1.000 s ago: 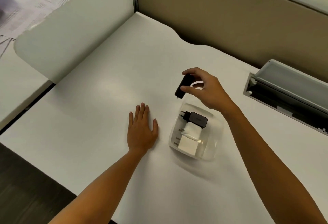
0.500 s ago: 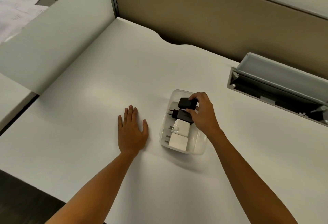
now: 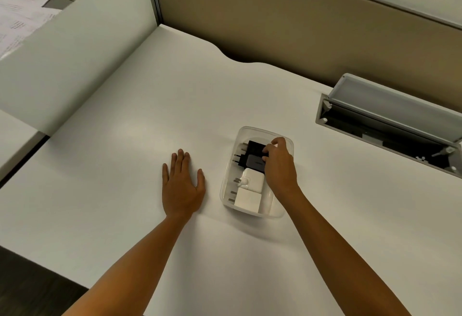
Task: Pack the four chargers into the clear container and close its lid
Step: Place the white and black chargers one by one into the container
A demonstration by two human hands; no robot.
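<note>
Head view: the right hand (image 3: 280,165) has lowered into the clear container (image 3: 250,212), fingertips now pinching the far black charger (image 3: 255,147) that was in the air a second ago. It lies at the 12 o'clock end, beside another black charger (image 3: 252,162); two white chargers (image 3: 252,190) fill the 6 o'clock end. Writing on the chargers is unreadable. Left hand (image 3: 181,185) stays flat, fingers spread, on the desk (image 3: 150,115) at the container's 9 o'clock.

4 chargers (image 3: 250,177) in clear container (image 3: 260,131)
</note>
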